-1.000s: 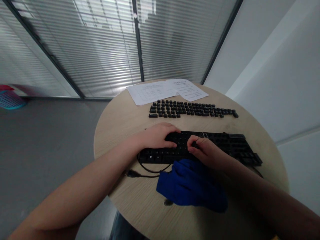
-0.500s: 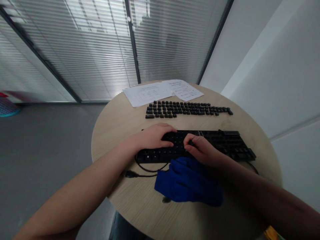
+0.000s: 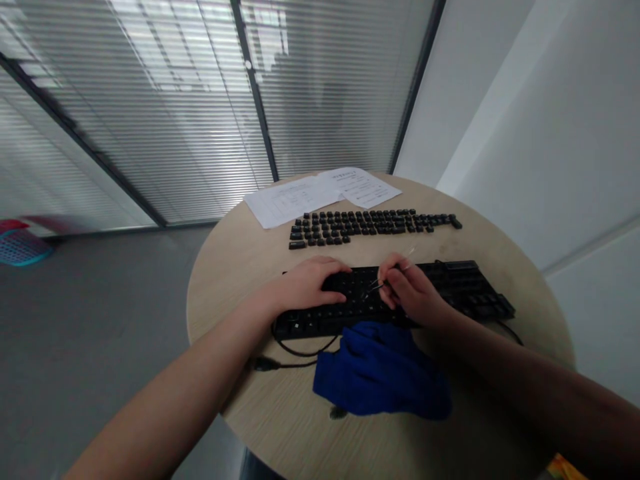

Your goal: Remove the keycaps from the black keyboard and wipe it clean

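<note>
A black keyboard (image 3: pixel 320 325) lies across the round table, and many of its keycaps are off. My left hand (image 3: pixel 313 283) rests on its left part, fingers stretched out and the thumb apart, holding nothing. Over the middle of the keyboard, my right hand (image 3: pixel 407 287) is closed round a thin wire keycap puller (image 3: pixel 373 287). Its wire ends stick out to the left, just over the keys, and past the top of the fingers. Behind the keyboard, loose black keycaps (image 3: pixel 340 227) are laid out in rows. A crumpled blue cloth (image 3: pixel 380 377) lies in front, below my right hand.
Printed paper sheets (image 3: pixel 300 197) lie at the far side of the wooden table (image 3: pixel 225 260). The keyboard's cable with its plug (image 3: pixel 267 364) curls at the front left. A small dark brush-like piece (image 3: pixel 338 413) shows by the cloth. A basket (image 3: pixel 23 245) stands on the floor.
My right hand has turned and lifted a little, so the wire puller now shows at both ends. My left hand stays on the keyboard. The view has tilted slightly.
</note>
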Motion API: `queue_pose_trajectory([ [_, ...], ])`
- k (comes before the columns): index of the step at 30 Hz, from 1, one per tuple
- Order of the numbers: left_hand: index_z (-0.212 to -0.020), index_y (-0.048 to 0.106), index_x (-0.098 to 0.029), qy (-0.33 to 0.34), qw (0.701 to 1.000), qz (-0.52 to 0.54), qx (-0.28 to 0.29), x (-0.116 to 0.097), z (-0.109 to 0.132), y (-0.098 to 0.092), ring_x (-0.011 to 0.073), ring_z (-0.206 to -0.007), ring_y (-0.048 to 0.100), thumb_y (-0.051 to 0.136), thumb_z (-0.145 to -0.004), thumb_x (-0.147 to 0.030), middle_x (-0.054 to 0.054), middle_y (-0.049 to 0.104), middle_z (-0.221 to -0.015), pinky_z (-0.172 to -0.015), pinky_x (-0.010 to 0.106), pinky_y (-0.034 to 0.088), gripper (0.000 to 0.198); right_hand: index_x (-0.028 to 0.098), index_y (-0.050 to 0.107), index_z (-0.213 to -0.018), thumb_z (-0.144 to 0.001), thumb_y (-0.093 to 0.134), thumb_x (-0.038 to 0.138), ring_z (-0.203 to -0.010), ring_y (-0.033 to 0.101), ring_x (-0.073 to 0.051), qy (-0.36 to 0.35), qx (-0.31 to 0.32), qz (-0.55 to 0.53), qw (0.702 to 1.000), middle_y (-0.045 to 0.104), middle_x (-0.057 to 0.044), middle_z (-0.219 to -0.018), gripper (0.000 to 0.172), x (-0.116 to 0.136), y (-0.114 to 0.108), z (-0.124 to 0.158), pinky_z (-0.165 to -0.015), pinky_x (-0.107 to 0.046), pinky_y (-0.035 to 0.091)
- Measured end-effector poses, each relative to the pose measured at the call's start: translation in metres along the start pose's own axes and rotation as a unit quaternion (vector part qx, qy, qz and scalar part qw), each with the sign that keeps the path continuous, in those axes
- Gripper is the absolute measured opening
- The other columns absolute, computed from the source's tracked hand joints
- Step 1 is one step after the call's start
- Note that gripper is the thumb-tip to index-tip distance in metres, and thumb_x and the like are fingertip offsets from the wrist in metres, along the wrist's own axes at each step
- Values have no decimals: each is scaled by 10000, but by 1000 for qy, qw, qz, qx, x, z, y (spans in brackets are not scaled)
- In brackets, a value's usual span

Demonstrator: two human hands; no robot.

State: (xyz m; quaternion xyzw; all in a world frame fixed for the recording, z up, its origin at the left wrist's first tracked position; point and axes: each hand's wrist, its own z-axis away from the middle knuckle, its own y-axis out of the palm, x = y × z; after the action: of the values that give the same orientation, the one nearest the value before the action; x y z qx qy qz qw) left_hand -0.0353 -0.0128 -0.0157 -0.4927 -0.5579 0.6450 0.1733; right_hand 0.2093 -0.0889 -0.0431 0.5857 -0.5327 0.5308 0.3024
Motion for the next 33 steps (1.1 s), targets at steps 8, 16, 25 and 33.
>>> queue_pose_trajectory([
  [8,-1220,681,-198,62,996,21,-59,-6,0,-4,260,-1180,631,726,-894,-288,104,672,-1242,-1039,470,509,341,231,488,-869,-941,545,673,-385,447,-76,71,-61,-108,990,505,78,-605,451,-2,-1,-13,-363,-202,229],
  [16,-1121,731,-201,102,985,11,-141,-25,2,-7,217,-1018,655,652,-974,-290,74,680,-1074,-911,391,555,189,225,488,-876,-888,591,704,-382,480,-83,114,-56,-155,980,540,73,-596,490,-1,-1,-15,-355,-192,218],
  [25,-1077,748,-204,122,986,-13,-111,-34,1,0,210,-977,665,584,-1015,-285,79,703,-1053,-873,369,558,193,228,491,-884,-884,584,721,-373,461,-92,131,-44,-181,974,539,75,-555,501,-4,-3,-17,-363,-198,196],
  [33,-1000,725,-172,159,980,-32,-115,-45,1,1,210,-927,656,604,-949,-205,75,698,-1003,-828,343,556,135,223,497,-854,-889,560,747,-382,456,-96,138,-23,-175,975,502,76,-521,529,-4,-2,-16,-387,-208,225],
])
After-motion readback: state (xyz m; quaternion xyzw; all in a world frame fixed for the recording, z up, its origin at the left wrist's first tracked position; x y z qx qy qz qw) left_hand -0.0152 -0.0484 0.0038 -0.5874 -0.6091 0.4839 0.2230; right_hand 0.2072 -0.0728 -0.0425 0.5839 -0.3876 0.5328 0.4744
